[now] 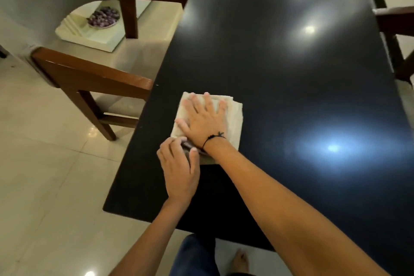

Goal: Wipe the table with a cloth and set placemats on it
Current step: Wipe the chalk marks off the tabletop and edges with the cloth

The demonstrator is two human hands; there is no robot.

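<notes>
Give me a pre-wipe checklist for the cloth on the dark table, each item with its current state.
1. Cloth folded and lying flat on the table: ok.
2. Right hand spread flat on top of the cloth: ok.
3. Left hand at the cloth's near edge, fingers pinching it: ok.
4. Tabletop ahead free of objects in the wiping path: ok.
5. Cloth damp: cannot tell.
6. Placemats within reach: cannot tell, none in view.
</notes>
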